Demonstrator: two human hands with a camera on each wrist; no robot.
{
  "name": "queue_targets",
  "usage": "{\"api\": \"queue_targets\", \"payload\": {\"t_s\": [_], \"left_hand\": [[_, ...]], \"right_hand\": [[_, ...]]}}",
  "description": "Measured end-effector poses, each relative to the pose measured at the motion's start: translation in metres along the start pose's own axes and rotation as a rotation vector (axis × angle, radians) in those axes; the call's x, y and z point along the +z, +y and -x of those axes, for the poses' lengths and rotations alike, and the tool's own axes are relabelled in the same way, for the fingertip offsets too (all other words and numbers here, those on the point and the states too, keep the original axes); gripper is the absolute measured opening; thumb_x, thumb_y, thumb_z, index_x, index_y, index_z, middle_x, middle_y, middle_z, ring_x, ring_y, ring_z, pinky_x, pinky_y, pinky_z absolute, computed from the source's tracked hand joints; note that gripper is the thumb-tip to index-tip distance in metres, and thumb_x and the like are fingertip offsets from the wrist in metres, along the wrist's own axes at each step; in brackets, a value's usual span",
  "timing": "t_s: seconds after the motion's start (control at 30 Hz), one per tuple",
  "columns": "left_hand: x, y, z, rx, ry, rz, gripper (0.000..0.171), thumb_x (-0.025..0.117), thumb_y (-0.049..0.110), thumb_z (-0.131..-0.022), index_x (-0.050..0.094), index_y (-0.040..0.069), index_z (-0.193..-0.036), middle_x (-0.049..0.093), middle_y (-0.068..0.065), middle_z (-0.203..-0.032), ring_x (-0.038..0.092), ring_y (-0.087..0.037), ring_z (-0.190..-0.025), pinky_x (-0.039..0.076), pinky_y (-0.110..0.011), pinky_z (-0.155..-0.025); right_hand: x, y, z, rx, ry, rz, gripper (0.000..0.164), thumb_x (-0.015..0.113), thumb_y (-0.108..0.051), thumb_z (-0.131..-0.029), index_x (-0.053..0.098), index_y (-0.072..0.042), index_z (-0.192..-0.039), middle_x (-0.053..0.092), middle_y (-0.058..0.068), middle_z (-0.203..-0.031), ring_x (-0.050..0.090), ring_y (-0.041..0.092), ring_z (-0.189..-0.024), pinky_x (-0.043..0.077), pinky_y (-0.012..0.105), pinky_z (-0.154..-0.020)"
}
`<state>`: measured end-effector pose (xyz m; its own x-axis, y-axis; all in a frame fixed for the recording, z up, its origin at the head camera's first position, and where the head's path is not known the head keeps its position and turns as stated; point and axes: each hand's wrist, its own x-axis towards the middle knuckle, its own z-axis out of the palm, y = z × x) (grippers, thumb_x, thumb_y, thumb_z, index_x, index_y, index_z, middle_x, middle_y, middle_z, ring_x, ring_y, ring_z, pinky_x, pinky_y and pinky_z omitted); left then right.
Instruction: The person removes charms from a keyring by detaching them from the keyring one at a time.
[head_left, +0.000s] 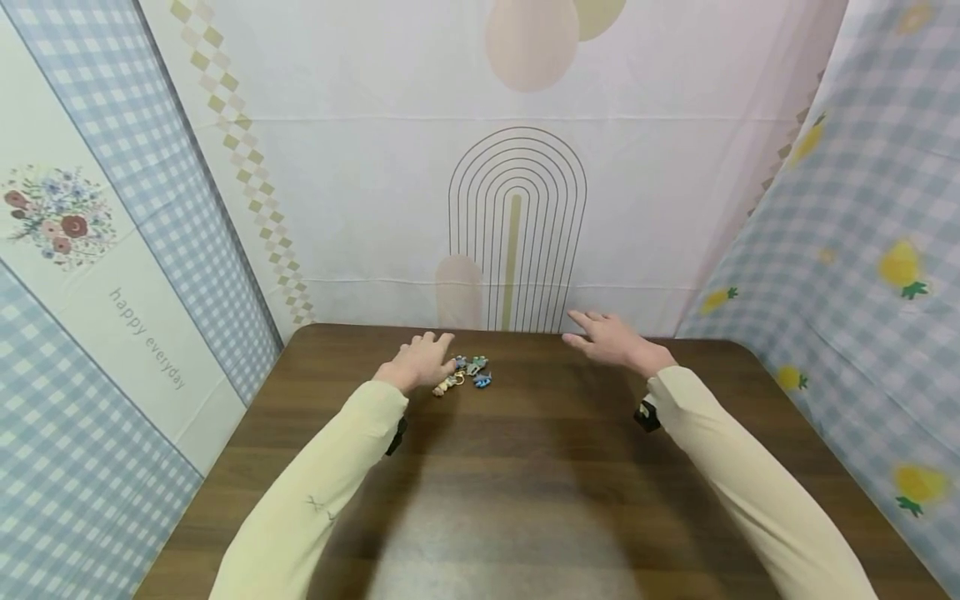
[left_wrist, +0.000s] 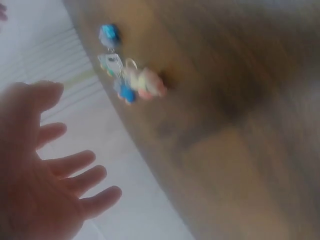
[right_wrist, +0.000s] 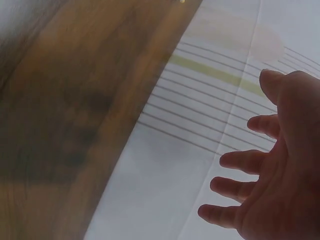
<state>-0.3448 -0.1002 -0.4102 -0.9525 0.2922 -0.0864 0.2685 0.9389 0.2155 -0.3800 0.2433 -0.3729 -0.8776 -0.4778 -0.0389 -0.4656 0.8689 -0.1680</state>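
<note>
My left hand [head_left: 416,362] hovers over the far part of the table, fingers spread and holding nothing. Just right of it lies a small cluster of keychain-like charms. Among them are a blue charm [head_left: 482,380], a grey-green one [head_left: 476,365] and a beige figure [head_left: 444,386] beside a metal ring. In the left wrist view the same pieces look blurred, with a cream-and-pink figure [left_wrist: 145,82] lowest toward the tabletop and a blue-topped piece [left_wrist: 109,35] apart from it. Farther right, my right hand [head_left: 611,340] is held above the table, its fingers extended and apart, touching nothing.
The dark wooden table [head_left: 510,467] reaches back to a white printed curtain [head_left: 360,183]. Checked blue cloth hangs at the left [head_left: 172,167] and at the right side, where a lemon-patterned curtain [head_left: 840,275] stands close to the table edge. Black wrist devices sit under both sleeves.
</note>
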Motion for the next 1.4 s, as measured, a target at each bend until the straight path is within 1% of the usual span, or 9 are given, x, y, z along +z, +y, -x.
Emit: {"api": "queue_targets", "payload": {"t_s": [0.17, 0.33, 0.53, 0.63, 0.73, 0.9, 1.1, 1.23, 1.4], "left_hand": [[0.009, 0.008, -0.004, 0.003, 0.045, 0.088, 0.053, 0.051, 0.031, -0.100, 0.038, 0.011, -0.148, 0.044, -0.021, -0.145, 0.045, -0.039, -0.132, 0.041, -0.054, -0.107], [0.020, 0.010, -0.007, -0.009, 0.080, 0.132, 0.047, 0.051, 0.026, -0.101, 0.043, 0.010, -0.144, 0.049, -0.019, -0.138, 0.052, -0.035, -0.123, 0.046, -0.049, -0.100], [0.033, 0.009, -0.007, 0.001, 0.091, 0.185, 0.040, 0.054, 0.022, -0.099, 0.052, 0.008, -0.136, 0.055, -0.018, -0.131, 0.055, -0.034, -0.121, 0.047, -0.048, -0.099], [0.039, 0.009, -0.007, 0.001, 0.100, 0.203, 0.037, 0.055, 0.021, -0.099, 0.054, 0.007, -0.134, 0.056, -0.018, -0.128, 0.055, -0.033, -0.118, 0.048, -0.047, -0.098], [0.045, 0.008, -0.007, -0.001, 0.127, 0.207, 0.036, 0.055, 0.020, -0.098, 0.056, 0.006, -0.131, 0.058, -0.018, -0.125, 0.057, -0.033, -0.115, 0.049, -0.047, -0.096], [0.053, 0.005, -0.006, -0.042, 0.148, 0.202, 0.036, 0.057, 0.021, -0.097, 0.058, 0.006, -0.130, 0.059, -0.019, -0.125, 0.056, -0.037, -0.117, 0.048, -0.049, -0.097], [0.062, 0.001, -0.006, -0.078, 0.140, 0.202, 0.035, 0.057, 0.023, -0.097, 0.058, 0.007, -0.128, 0.058, -0.020, -0.124, 0.053, -0.039, -0.118, 0.047, -0.052, -0.096], [0.065, 0.002, -0.005, -0.099, 0.156, 0.217, 0.034, 0.059, 0.024, -0.096, 0.059, 0.008, -0.126, 0.058, -0.019, -0.123, 0.052, -0.039, -0.116, 0.047, -0.053, -0.095], [0.068, 0.004, -0.006, -0.125, 0.184, 0.196, 0.031, 0.060, 0.024, -0.095, 0.060, 0.008, -0.121, 0.060, -0.018, -0.116, 0.054, -0.039, -0.110, 0.048, -0.053, -0.091]], "right_hand": [[0.011, -0.007, -0.002, -0.003, 0.000, -0.058, 0.064, 0.040, -0.041, -0.104, 0.025, -0.002, -0.154, 0.032, 0.028, -0.154, 0.031, 0.049, -0.141, 0.021, 0.063, -0.116], [0.020, -0.018, -0.004, -0.017, -0.001, -0.110, 0.064, 0.042, -0.039, -0.104, 0.027, -0.001, -0.152, 0.033, 0.027, -0.154, 0.031, 0.046, -0.142, 0.019, 0.063, -0.117], [0.031, -0.034, -0.005, -0.036, 0.022, -0.188, 0.062, 0.045, -0.036, -0.103, 0.030, 0.002, -0.150, 0.036, 0.027, -0.153, 0.031, 0.043, -0.143, 0.016, 0.061, -0.119], [0.038, -0.043, -0.007, -0.048, 0.033, -0.190, 0.060, 0.046, -0.035, -0.103, 0.035, 0.002, -0.148, 0.041, 0.026, -0.150, 0.035, 0.044, -0.141, 0.023, 0.059, -0.118], [0.046, -0.052, -0.010, -0.065, 0.040, -0.194, 0.055, 0.047, -0.034, -0.103, 0.040, 0.001, -0.145, 0.046, 0.025, -0.146, 0.040, 0.043, -0.137, 0.031, 0.056, -0.115], [0.058, -0.069, -0.017, -0.086, 0.052, -0.215, 0.047, 0.050, -0.030, -0.102, 0.050, -0.002, -0.139, 0.055, 0.022, -0.138, 0.049, 0.038, -0.131, 0.040, 0.051, -0.109], [0.073, -0.090, -0.029, -0.120, 0.061, -0.222, 0.037, 0.054, -0.023, -0.100, 0.059, 0.000, -0.129, 0.063, 0.018, -0.128, 0.058, 0.034, -0.123, 0.046, 0.047, -0.104], [0.084, -0.102, -0.040, -0.126, 0.067, -0.231, 0.031, 0.057, -0.019, -0.098, 0.064, -0.002, -0.122, 0.068, 0.014, -0.120, 0.062, 0.030, -0.115, 0.049, 0.045, -0.099], [0.095, -0.111, -0.050, -0.108, 0.078, -0.242, 0.025, 0.059, -0.016, -0.096, 0.068, -0.004, -0.116, 0.071, 0.010, -0.110, 0.062, 0.021, -0.096, 0.052, 0.040, -0.088]]}}
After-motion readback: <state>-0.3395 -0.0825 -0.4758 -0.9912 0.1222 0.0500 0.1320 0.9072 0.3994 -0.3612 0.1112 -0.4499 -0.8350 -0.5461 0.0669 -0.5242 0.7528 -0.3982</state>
